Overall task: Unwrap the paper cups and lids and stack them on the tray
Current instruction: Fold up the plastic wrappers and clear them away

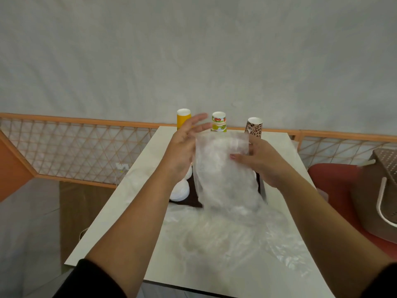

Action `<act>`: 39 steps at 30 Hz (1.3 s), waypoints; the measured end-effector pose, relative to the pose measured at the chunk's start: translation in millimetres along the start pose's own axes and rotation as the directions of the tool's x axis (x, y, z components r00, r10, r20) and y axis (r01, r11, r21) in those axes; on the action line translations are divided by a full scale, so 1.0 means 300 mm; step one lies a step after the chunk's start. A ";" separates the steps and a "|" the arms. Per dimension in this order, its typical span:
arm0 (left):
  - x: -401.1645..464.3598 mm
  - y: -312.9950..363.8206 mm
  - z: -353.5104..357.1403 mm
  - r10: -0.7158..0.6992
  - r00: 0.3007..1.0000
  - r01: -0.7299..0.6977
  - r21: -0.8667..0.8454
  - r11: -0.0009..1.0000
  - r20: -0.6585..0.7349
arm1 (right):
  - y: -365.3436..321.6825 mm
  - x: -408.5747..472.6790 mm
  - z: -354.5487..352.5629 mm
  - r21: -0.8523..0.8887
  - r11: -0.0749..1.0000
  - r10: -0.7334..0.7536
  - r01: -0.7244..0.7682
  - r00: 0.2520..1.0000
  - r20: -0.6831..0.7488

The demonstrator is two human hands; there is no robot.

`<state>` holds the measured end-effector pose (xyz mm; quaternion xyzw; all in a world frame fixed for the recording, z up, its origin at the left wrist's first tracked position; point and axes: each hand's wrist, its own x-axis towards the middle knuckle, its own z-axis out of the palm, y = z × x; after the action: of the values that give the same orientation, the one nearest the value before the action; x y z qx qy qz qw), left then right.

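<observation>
Two hands flank a clear plastic bag (223, 168) held upright above the dark tray (194, 201), its long axis running from the open top edge down toward the table (133, 201). Right hand (261, 162) pinches the bag's upper right side, thumb across its front; left hand (184, 147) lies alongside its left edge, fingers spread and straight. White lids (180, 190) sit on the tray's left side, below the left hand.

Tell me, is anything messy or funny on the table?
Yes. Loose plastic wrap lies crumpled over the near part of the table, in a heap. The right hand holds up a bag above the dark tray. The three cup stacks at the back stand straight.
</observation>
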<state>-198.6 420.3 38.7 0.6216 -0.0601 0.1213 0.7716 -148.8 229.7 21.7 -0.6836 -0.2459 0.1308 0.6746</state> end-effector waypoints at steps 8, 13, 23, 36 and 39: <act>-0.053 -0.115 0.037 -0.171 0.984 0.161 0.156 0.974 0.050 | -0.030 0.005 0.033 0.064 0.988 -0.119 0.138 0.964 -0.237; -0.045 -0.167 0.036 -0.122 0.988 0.129 0.073 0.989 -0.097 | -0.012 -0.016 0.027 0.064 0.992 -0.101 0.105 0.993 -0.056; -0.023 -0.137 0.052 -0.095 0.986 0.088 -0.057 0.995 -0.140 | 0.083 -0.045 0.034 -0.111 0.992 0.061 -0.052 0.995 0.082; -0.068 -0.121 0.046 -0.151 0.988 0.152 -0.083 0.985 0.024 | 0.033 -0.058 0.019 0.571 0.815 0.036 -0.096 0.993 0.115; -0.064 -0.094 0.063 -0.088 0.996 0.088 -0.024 0.996 0.006 | 0.053 -0.036 -0.004 0.542 0.828 0.152 -0.146 0.988 0.035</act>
<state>-208.6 394.1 11.5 0.6144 -0.0362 0.0851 0.7836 -154.9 223.7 4.5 -0.4824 -0.1415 0.2439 0.8293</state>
